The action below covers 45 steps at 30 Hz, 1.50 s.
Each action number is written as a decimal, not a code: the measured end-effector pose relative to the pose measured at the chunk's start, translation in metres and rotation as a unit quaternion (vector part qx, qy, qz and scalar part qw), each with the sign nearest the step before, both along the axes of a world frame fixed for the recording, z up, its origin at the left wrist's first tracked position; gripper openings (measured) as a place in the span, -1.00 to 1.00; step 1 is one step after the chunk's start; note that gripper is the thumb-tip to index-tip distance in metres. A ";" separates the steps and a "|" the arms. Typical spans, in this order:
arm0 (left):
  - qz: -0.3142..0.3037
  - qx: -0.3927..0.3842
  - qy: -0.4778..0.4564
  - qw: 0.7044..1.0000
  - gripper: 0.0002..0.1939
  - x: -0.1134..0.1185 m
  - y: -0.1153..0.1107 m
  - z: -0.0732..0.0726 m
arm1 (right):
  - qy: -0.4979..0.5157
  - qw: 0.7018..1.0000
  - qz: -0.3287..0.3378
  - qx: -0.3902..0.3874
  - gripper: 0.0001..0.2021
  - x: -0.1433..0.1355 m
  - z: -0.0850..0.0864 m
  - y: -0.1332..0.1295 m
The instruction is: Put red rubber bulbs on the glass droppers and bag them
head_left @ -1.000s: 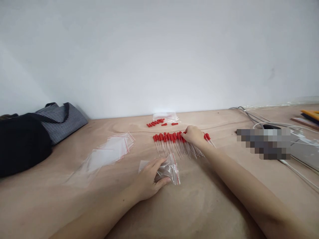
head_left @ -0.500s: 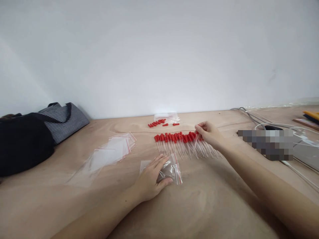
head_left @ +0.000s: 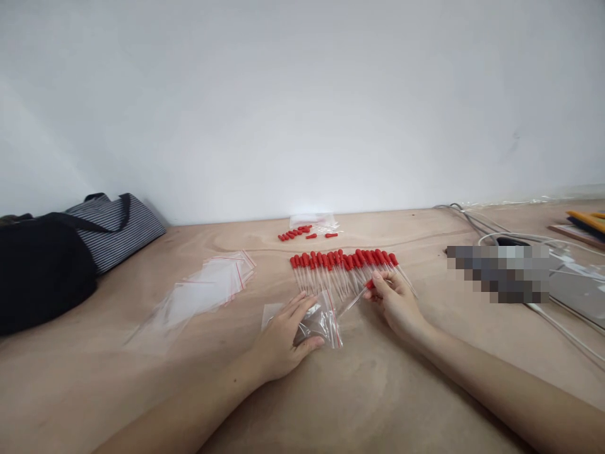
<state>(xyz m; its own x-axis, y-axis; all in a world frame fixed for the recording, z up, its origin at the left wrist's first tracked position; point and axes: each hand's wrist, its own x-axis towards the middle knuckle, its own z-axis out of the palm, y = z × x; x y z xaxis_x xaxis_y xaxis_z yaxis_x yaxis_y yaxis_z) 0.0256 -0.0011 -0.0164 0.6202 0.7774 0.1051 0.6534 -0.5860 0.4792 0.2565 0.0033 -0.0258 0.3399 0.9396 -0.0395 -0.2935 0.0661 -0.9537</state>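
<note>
Between the fingertips of my right hand (head_left: 394,302) is a dropper (head_left: 353,300), pinched at its red rubber bulb. Its clear tube slants down to the left, the tip close to the red-striped end of a clear zip bag (head_left: 326,323). My left hand (head_left: 289,334) lies over that bag with fingers stretched out, pressing it on the table and hiding its left part. Just beyond both hands, several droppers (head_left: 326,268) lie side by side in a row, red bulbs pointing away from me.
Loose red bulbs (head_left: 293,233) lie near the wall, beside a plastic bag (head_left: 314,222). Flat zip bags (head_left: 203,293) are fanned out on the left, a black bag (head_left: 47,271) and a striped bag (head_left: 120,230) behind them. Cables (head_left: 472,224) and a blurred-out object (head_left: 501,274) are at right.
My right hand has lifted a dropper away from the row and brought it down and nearer, its tip now by the zip bag. My left hand stays on the bag.
</note>
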 end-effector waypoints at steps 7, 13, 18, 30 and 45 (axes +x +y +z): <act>-0.001 0.002 0.017 1.000 -0.37 0.001 -0.001 0.002 | -0.016 0.996 0.088 0.003 -0.63 -0.010 -0.004 -0.012; -0.017 0.038 0.020 0.999 -0.37 0.001 0.000 -0.002 | -0.291 0.920 0.256 0.067 -0.79 0.000 -0.002 -0.024; -0.041 0.073 0.019 0.996 -0.41 0.002 0.001 -0.004 | -0.435 0.836 0.299 0.147 -0.91 -0.003 0.002 -0.023; -0.074 0.104 0.004 0.992 -0.43 0.010 -0.002 0.000 | -0.413 0.821 0.362 0.156 -0.94 -0.016 0.002 -0.014; -0.090 -0.014 0.018 0.996 -0.55 -0.014 -0.012 0.020 | -0.371 0.836 0.356 0.191 -0.82 -0.017 -0.002 -0.013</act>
<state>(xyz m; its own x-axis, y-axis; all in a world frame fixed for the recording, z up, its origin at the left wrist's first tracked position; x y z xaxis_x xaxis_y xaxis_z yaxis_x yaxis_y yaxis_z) 0.0115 -0.0135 0.0035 0.7530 0.6553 0.0604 0.5555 -0.6822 0.4754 0.2398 -0.0093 -0.0276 -0.5127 0.8107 0.2827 0.2760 0.4674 -0.8399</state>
